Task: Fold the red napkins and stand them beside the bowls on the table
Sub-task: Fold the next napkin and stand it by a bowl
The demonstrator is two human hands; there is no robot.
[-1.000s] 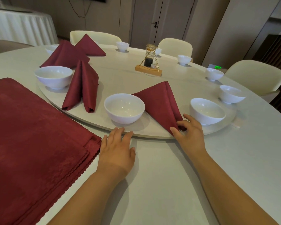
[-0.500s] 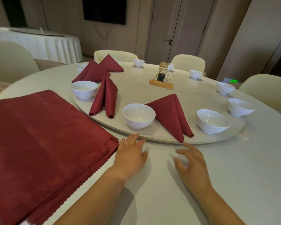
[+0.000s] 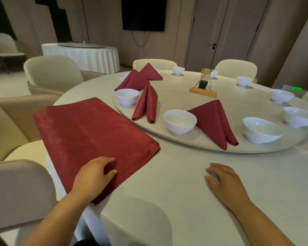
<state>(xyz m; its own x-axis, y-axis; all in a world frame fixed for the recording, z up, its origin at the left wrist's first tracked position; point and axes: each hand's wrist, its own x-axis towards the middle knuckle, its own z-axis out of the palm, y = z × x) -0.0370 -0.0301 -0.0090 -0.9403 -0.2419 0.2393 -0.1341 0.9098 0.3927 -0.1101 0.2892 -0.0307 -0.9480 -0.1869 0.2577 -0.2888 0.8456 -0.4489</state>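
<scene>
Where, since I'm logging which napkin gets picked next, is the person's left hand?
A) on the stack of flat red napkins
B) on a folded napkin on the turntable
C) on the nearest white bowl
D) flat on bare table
A: the left hand sits at the near edge of the stack of flat red napkins, fingers curled into the cloth; the right hand is on the bare table.

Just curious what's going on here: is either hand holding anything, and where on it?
The left hand pinches the napkin stack at its near edge. The right hand lies open on the table, holding nothing.
</scene>
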